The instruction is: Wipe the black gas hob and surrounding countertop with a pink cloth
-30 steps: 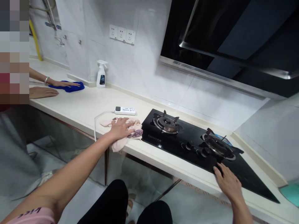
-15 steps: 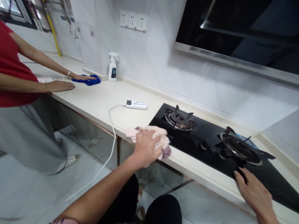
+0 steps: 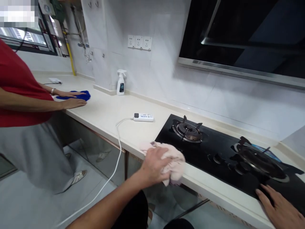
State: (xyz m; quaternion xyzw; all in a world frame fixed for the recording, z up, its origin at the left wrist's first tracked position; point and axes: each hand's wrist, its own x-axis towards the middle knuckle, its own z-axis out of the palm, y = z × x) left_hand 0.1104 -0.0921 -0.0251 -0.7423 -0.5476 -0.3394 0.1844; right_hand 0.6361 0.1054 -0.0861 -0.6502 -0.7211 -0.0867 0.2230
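Observation:
My left hand (image 3: pixel 154 164) is closed over a pale pink cloth (image 3: pixel 172 160), pressing it on the cream countertop (image 3: pixel 107 111) at its front edge, just left of the black gas hob (image 3: pixel 214 165). My right hand (image 3: pixel 280 208) lies flat with fingers stretched out on the hob's near right corner, holding nothing. The hob has two burners, a left burner (image 3: pixel 187 130) and a right burner (image 3: pixel 259 159), with knobs between them.
A white power strip (image 3: pixel 143 117) lies on the counter, its cable (image 3: pixel 111 171) hanging to the floor. A spray bottle (image 3: pixel 121 83) stands by the wall. At left another person in a red top wipes with a blue cloth (image 3: pixel 76 94). A range hood (image 3: pixel 243 38) hangs above.
My left hand has slid the pink cloth rightward along the counter's front edge, nearer the hob. The view has shifted left; my right hand stays on the hob's corner.

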